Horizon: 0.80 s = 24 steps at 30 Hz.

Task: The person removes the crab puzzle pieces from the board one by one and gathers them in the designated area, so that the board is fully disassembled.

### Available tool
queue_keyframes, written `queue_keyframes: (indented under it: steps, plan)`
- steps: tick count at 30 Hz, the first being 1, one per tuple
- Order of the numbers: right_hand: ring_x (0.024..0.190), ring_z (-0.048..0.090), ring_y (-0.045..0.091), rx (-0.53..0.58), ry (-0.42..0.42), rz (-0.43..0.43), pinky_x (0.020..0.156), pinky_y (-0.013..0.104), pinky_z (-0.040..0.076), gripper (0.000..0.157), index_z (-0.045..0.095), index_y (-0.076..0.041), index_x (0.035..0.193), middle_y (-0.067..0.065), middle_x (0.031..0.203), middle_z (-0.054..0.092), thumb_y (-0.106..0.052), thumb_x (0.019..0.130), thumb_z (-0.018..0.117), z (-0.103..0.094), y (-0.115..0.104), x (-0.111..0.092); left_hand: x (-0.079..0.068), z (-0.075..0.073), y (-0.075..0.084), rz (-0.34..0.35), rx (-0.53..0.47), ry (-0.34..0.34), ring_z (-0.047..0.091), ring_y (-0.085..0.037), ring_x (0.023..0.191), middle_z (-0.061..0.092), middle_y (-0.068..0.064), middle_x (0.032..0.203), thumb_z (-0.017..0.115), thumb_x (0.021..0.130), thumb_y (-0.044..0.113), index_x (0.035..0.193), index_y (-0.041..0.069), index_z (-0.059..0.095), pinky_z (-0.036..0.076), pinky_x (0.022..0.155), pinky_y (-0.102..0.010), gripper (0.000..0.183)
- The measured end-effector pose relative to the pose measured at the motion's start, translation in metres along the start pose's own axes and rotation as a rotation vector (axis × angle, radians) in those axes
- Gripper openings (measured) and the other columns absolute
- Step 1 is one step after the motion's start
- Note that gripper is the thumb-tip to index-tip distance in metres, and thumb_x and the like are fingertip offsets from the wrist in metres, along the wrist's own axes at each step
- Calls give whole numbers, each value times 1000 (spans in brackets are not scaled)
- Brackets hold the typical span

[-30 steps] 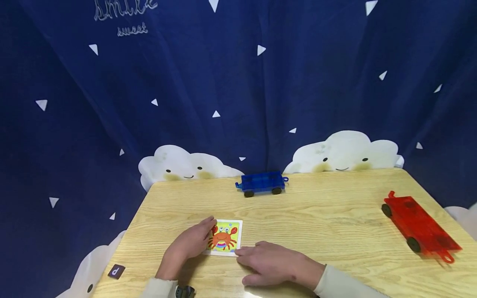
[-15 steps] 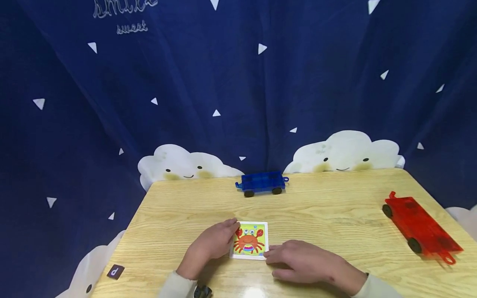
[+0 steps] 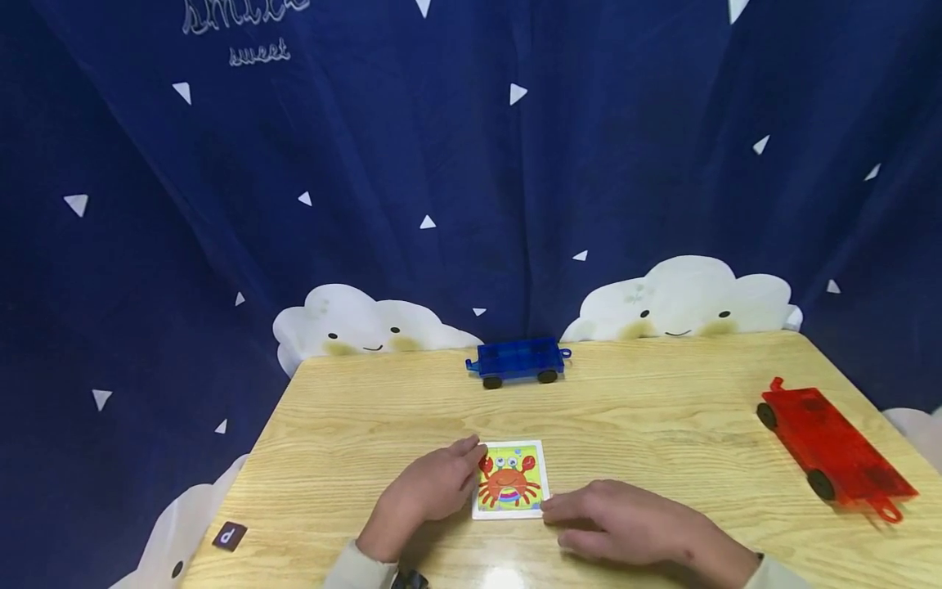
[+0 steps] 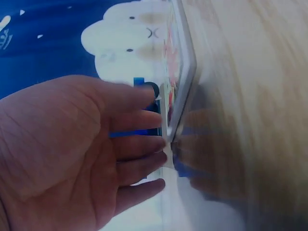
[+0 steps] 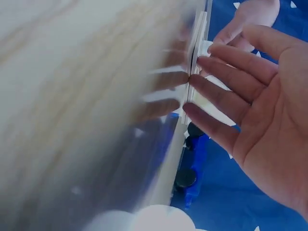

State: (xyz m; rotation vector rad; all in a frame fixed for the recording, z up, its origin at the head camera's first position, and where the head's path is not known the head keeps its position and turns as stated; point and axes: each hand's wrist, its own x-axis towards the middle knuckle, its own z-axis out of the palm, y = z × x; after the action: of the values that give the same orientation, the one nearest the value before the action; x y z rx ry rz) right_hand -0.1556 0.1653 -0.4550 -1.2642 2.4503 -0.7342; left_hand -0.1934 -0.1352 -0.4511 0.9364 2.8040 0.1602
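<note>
The crab tile (image 3: 509,481) lay on the bench (image 3: 662,417) between the hands, which were well apart, fingers loosely straight and neither curled round it. From the left hand (image 3: 432,488) it lay at 3 o'clock, that hand's fingers overlapping its 10 o'clock corner in the head view. From the right hand (image 3: 624,522) it lay at 10 o'clock, fingertips at its 4 o'clock corner. Nearly square, it showed no clear long axis; the left hand seemed slightly nearer.
</note>
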Motion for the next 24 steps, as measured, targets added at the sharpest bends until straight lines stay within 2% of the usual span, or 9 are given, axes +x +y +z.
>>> queue_keyframes:
  steps: [3,6,10,15,19,24]
  plan:
    - [123,60,9,102,8,10,97,37,52,43,67,-12,139,-6,135,64,-38,107,55,-3,5,1,-1,1,-1,-3,-46,8,46,-30,141,40,-16,160,55,107,33,153,5,49,41,110,-42,54]
    - [121,61,10,135,76,37,97,37,52,39,68,-11,136,-6,131,67,-35,107,57,-8,9,3,-2,2,0,11,-78,19,43,-29,144,39,-15,160,56,106,40,153,8,48,39,112,-43,58]
    - [117,63,13,77,222,98,97,43,52,28,72,-12,128,-7,124,69,-23,105,61,-14,12,13,-5,4,5,77,-117,23,38,-27,146,37,-13,162,60,103,43,155,12,48,37,114,-42,62]
    - [107,64,16,-17,328,161,93,45,52,25,71,-10,125,-2,119,69,-14,101,66,-14,15,33,-11,5,15,183,-67,22,34,-28,148,33,-13,164,67,98,44,158,14,44,35,115,-42,70]
    - [97,61,15,-52,339,146,86,40,52,27,69,-6,124,0,110,66,-10,97,69,-12,21,47,-13,6,20,213,-42,4,30,-30,150,31,-13,165,69,98,42,159,17,42,33,116,-47,72]
    - [94,60,16,-68,316,122,86,39,52,28,70,-2,122,2,104,63,-4,95,66,-12,27,61,-12,9,22,208,-90,-51,26,-33,152,28,-12,166,66,99,42,161,22,37,31,116,-50,71]
